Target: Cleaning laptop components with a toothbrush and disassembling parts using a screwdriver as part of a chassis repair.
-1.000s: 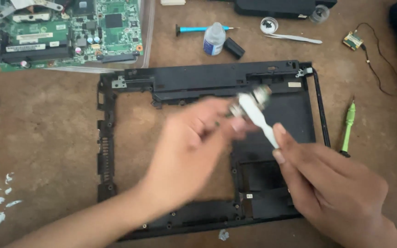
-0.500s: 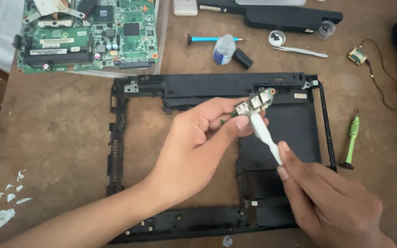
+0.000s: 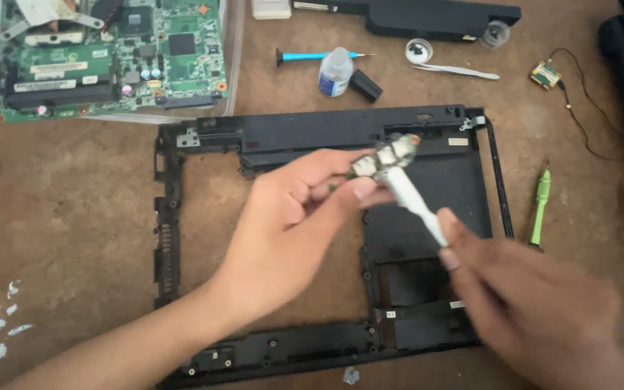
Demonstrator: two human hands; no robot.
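Currently on the bench: small board and cable in my hands

Item one: my left hand [image 3: 290, 217], fingers pinched on a small port board [image 3: 386, 156], held above the black laptop base frame [image 3: 326, 130] at bench centre. Since a second ago it has swung slightly right and steadied. Item two: my right hand [image 3: 536, 303], fingertips closed on the board's white flat cable [image 3: 417, 204], now stretched straighter; I judge the cable is being worked. Far-left corner: green motherboard [image 3: 117, 58]. Far edge: blue screwdriver [image 3: 312, 55], small bottle [image 3: 336, 72], tweezers [image 3: 456, 70]. Right edge: green pry tool [image 3: 540, 206].
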